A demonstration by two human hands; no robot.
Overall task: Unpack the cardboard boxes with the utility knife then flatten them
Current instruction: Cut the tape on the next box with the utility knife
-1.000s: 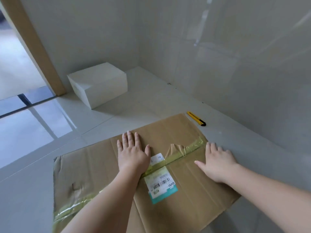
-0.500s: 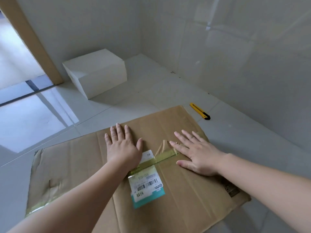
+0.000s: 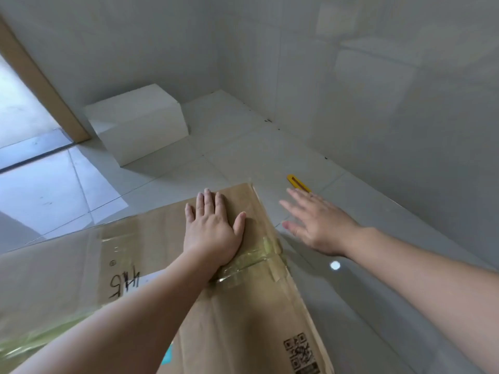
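The flattened cardboard box lies on the tiled floor nearest the viewer, tape running across its seam, a handwritten number at left and a printed code near its lower right corner. The left hand rests palm-down on the upper right part of the cardboard, fingers straight and close together, thumb out to the side; it pressed the cardboard in much the same manner one second ago. The right hand, which half a second ago lay flat on the cardboard beside the tape, has left the sheet and now hovers over the floor just beyond the box's right edge, fingers extended and spread, holding nothing. Its fingertips lie near the yellow utility knife, which rests on the floor by the wall; contact cannot be judged. This shift suggests flattening of this box is done and the knife is being fetched. Farther off, a white box stands closed in the corner beside a door frame, probably next.
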